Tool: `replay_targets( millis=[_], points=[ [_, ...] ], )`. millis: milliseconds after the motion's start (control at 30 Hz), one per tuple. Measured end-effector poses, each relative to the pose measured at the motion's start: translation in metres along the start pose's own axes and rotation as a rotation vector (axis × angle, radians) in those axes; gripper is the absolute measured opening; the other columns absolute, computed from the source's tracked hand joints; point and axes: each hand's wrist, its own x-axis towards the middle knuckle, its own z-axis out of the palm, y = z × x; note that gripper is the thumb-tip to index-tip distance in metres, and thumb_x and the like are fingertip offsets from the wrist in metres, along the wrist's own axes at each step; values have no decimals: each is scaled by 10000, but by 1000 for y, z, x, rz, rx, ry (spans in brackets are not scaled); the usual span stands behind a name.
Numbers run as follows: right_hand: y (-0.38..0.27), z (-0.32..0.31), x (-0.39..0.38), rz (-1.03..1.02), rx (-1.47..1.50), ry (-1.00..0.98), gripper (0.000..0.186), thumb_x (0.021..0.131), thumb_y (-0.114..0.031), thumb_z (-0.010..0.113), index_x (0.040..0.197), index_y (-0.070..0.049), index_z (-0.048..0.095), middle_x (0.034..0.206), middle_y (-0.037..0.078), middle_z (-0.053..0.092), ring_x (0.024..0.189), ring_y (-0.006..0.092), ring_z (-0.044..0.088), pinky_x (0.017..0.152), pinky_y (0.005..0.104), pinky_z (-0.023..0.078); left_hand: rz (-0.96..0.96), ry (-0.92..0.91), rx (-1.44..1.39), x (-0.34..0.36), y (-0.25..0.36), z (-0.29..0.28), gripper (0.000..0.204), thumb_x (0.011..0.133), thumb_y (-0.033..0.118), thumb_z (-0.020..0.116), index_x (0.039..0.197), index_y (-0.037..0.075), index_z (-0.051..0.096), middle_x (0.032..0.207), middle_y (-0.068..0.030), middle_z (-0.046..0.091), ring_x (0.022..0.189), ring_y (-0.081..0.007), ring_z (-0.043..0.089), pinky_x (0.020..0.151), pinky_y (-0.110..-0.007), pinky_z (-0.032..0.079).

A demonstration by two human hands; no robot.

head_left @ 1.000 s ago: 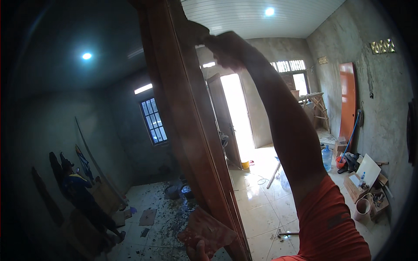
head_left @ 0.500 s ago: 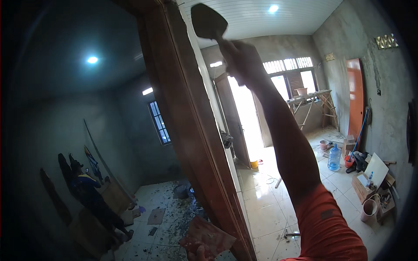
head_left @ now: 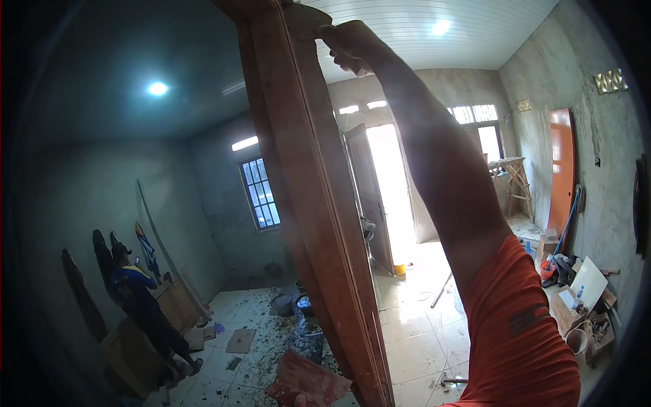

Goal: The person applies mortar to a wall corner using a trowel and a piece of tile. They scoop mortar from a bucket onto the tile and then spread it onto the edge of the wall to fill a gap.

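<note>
Raised high, my right hand (head_left: pixel 351 46) is closed on the handle of a pointed trowel (head_left: pixel 306 19). Its blade lies flat against the narrow wall edge beside the top of the brown wooden door frame (head_left: pixel 305 176). The handle is mostly hidden in my fingers. Low at the bottom edge, my left hand (head_left: pixel 302 400) grips a flat reddish-brown board (head_left: pixel 312 377), with only part of the hand showing on its near side. Left of the frame's foot, the board is tilted and bears pale smears.
In the dark room at left, a person (head_left: pixel 139 288) stands near hanging clothes. Buckets (head_left: pixel 283 304) and scattered debris lie on that tiled floor. Through the right side are a bright doorway (head_left: pixel 395 197), a wooden scaffold (head_left: pixel 515 180), an orange door panel (head_left: pixel 561 173) and a box of tools (head_left: pixel 566 305).
My right hand has moved up and left, bringing the trowel from open air to the wall edge by the frame. The board has shifted slightly down and left. The view has turned a little.
</note>
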Motion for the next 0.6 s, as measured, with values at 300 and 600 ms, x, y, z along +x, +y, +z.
replay_targets(
  millis=[300,600],
  points=[
    [-30,-11,6,104,-137,-136,348,997,-357,575,855,-40,553,735,69,563,571,147,540,497,312,466,74,1,-68,26,7,43,150,985,155,584,1126,116,553,802,7,534,643,-102,492,567,-252,421],
    [-10,-27,-65,12,-333,1,477,989,-501,580,794,-65,589,665,47,570,533,146,546,414,313,381,-2,-79,-106,-1,8,19,179,996,210,588,1160,140,564,794,14,565,619,-84,511,527,-249,418]
  ],
)
